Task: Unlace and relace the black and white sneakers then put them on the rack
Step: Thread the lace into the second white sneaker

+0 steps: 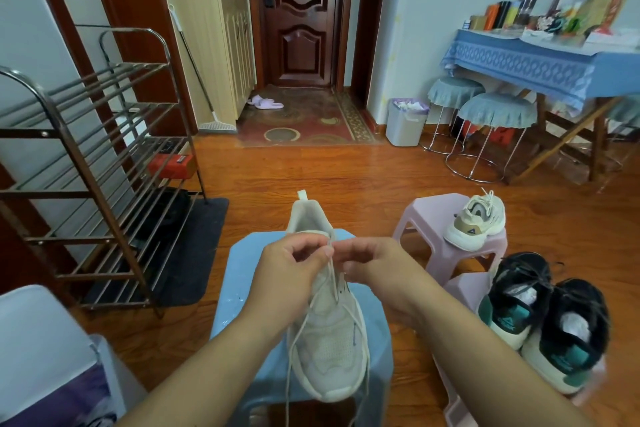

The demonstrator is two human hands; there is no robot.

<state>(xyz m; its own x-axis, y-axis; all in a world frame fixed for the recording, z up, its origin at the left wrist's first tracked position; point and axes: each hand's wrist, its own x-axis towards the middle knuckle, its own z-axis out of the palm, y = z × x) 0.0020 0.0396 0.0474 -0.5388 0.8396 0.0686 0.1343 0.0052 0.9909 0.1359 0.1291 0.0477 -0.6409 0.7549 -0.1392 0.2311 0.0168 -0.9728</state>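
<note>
Leftmost, a metal rack (104, 163) stands by the wall. Centrally, the left hand (291, 274) and right hand (377, 270) each pinch the lace (330, 267) above a white sneaker (329, 333) lying on a blue stool (242, 288). Rightward, another white sneaker (476, 220) sits on a pink stool (433, 218), beside the black sneakers (547, 319).

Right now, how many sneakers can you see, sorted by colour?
White sneakers: 2, one on the blue stool under both hands, one on the pink stool.
Black sneakers: 2, a pair at right.
Total: 4
</note>
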